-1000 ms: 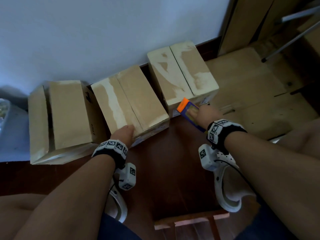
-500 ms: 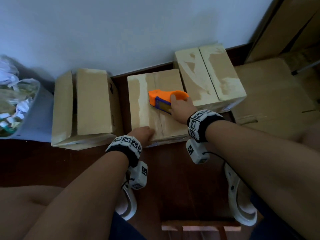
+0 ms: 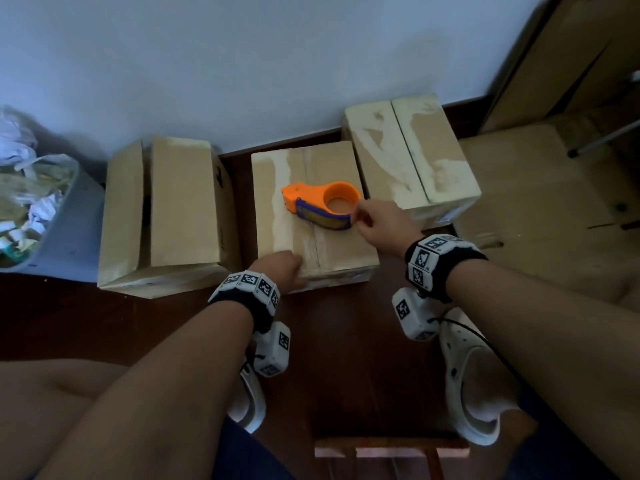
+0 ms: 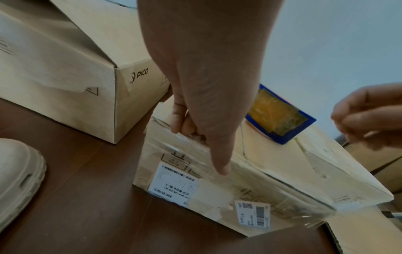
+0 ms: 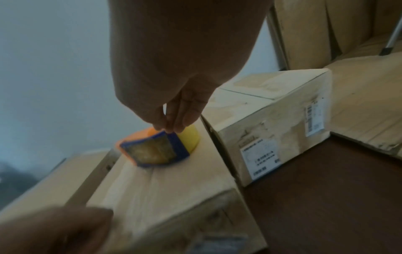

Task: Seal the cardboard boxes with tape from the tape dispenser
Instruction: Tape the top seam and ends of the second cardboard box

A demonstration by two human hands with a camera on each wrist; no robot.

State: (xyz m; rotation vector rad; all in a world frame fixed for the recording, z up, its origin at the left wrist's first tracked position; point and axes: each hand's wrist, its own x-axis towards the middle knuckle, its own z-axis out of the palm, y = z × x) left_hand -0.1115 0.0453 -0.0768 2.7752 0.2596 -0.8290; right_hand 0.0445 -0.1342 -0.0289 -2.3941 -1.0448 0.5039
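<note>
Three cardboard boxes stand in a row against the wall: a left box (image 3: 173,209), a middle box (image 3: 332,244) and a right box (image 3: 408,157). The orange and blue tape dispenser (image 3: 322,202) lies on its side on top of the middle box. My right hand (image 3: 362,214) hovers at the dispenser's ring end with its fingers loosely bent. The left wrist view shows a small gap between this hand (image 4: 367,118) and the dispenser (image 4: 278,116). My left hand (image 3: 291,268) grips the middle box's front top edge. Its thumb (image 4: 219,159) presses on the taped front face.
A grey bin (image 3: 65,244) of crumpled paper stands at the left. Flattened cardboard (image 3: 536,220) covers the floor at the right, with a metal leg (image 3: 602,140) above it. My feet in white clogs (image 3: 474,375) rest on the dark floor, and a wooden stool edge (image 3: 388,448) is nearest me.
My right hand carried the dispenser from in front of the right box onto the middle box, laid it on its side and loosened its grip. My left hand stayed at the box's front edge.
</note>
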